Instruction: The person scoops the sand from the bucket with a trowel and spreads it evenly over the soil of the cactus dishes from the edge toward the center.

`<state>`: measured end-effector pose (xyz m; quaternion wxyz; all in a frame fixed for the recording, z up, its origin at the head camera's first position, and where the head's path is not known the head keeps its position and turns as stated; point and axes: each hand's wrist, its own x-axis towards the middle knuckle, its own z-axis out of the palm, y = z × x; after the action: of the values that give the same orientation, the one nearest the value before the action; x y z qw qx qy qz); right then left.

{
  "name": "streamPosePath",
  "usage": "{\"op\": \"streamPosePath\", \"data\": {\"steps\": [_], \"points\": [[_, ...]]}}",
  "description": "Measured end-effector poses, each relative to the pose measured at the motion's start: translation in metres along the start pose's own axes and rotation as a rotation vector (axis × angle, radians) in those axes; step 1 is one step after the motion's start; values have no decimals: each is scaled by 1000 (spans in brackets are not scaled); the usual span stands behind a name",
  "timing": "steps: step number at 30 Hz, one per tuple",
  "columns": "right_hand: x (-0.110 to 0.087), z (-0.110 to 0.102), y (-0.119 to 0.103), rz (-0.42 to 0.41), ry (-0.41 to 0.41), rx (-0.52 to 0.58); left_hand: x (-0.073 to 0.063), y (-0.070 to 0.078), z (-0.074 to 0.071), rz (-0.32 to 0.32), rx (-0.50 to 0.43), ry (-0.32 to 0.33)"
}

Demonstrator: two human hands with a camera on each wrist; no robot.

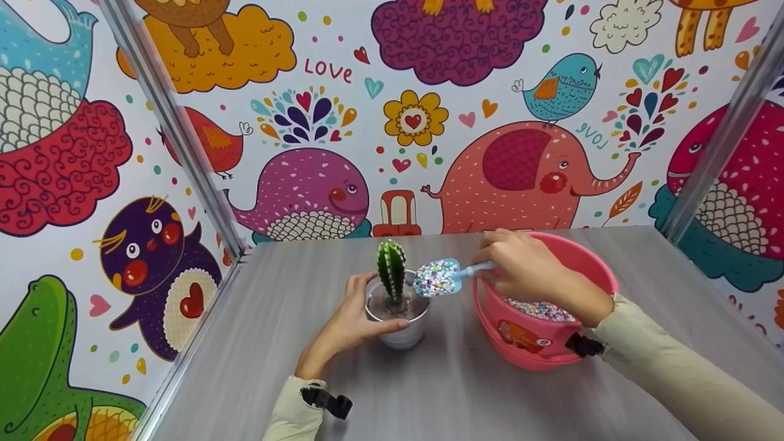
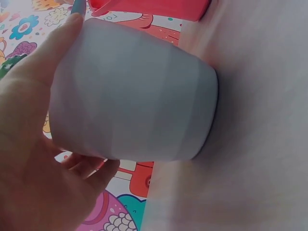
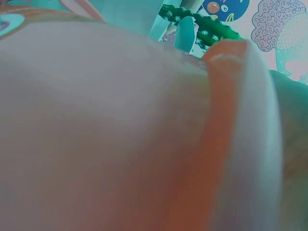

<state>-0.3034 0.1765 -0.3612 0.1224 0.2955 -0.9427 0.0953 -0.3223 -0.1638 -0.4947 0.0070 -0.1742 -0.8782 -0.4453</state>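
My left hand grips a white pot from its left side, thumb across the front near the rim. The left wrist view shows the pot's smooth wall against the palm side. A green cactus stands upright in it, in greyish soil. My right hand holds a light blue scoop by its handle. Small multicoloured pebbles fill the scoop, whose front overlaps the pot's right rim. In the right wrist view a blurred pink surface hides most of that hand.
A pink bucket with more coloured pebbles stands to the pot's right, under my right forearm. Both rest on a grey table. Printed cartoon panels with metal edge strips close off the back and sides.
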Motion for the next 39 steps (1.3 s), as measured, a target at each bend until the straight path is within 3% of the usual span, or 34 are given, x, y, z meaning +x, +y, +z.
{"op": "streamPosePath", "data": {"steps": [13, 21, 26, 34, 39], "points": [[0, 2, -4, 7, 14, -18, -1, 0, -3, 17, -16, -19], [0, 5, -4, -42, 62, -62, 0, -1, -8, 32, -32, -36], [1, 5, -5, -27, 54, -63, 0, -2, -10, 31, -34, -52], [1, 4, -8, -10, 51, -69, 0, -1, -13, 85, -64, -64], [2, 5, -8, -7, 47, -75, -1, 4, -9, 64, -75, -74]]}}
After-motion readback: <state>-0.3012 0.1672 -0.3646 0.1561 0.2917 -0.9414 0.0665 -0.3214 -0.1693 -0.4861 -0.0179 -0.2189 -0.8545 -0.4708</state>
